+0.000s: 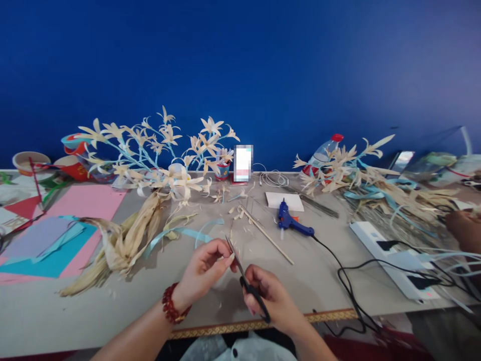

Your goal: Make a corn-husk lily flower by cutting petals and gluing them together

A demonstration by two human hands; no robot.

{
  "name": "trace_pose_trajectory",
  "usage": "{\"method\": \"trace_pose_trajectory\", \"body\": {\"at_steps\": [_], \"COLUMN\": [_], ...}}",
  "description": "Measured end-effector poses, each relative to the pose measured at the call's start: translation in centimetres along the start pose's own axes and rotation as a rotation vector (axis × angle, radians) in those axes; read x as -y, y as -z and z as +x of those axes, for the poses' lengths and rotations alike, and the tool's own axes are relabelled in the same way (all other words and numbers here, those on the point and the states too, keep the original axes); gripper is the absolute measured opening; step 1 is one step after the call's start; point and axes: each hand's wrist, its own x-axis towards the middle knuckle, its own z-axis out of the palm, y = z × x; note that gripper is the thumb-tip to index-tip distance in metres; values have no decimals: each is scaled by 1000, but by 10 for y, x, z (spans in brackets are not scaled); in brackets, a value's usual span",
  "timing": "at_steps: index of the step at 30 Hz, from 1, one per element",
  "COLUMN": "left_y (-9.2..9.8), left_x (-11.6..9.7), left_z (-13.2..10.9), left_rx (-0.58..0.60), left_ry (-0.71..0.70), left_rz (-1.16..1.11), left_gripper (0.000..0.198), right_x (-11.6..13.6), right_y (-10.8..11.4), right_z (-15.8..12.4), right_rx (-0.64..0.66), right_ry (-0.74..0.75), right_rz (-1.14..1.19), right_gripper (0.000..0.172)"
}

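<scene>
My right hand is closed around the black handles of a pair of scissors, whose blades point up and to the left. My left hand, with a red bead bracelet on the wrist, pinches a small pale piece beside the scissor blades; what it holds is too small to name. Both hands hover over the grey table near its front edge. A bundle of dried corn husks lies to the left of my left hand, with a light blue ribbon trailing from it.
Husk flowers on blue stems lie at the back left, more at the back right. A blue glue gun with a black cord, a thin wooden stick, a white power strip and coloured paper sheets are on the table. Another person's hand shows at the right edge.
</scene>
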Motion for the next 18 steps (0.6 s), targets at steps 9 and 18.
{"method": "trace_pose_trajectory", "body": {"at_steps": [9, 18], "left_y": [2, 5], "left_x": [2, 1], "left_z": [2, 2], "left_rx": [86, 102], "left_ry": [89, 141], "left_rz": [-58, 26], "left_gripper": [17, 16], "right_x": [-2, 5], "right_y": [14, 14], "right_z": [-7, 0], "right_rx": [65, -133], "right_ry": [-65, 93], "right_rz": [30, 3], "right_gripper": [57, 46]}}
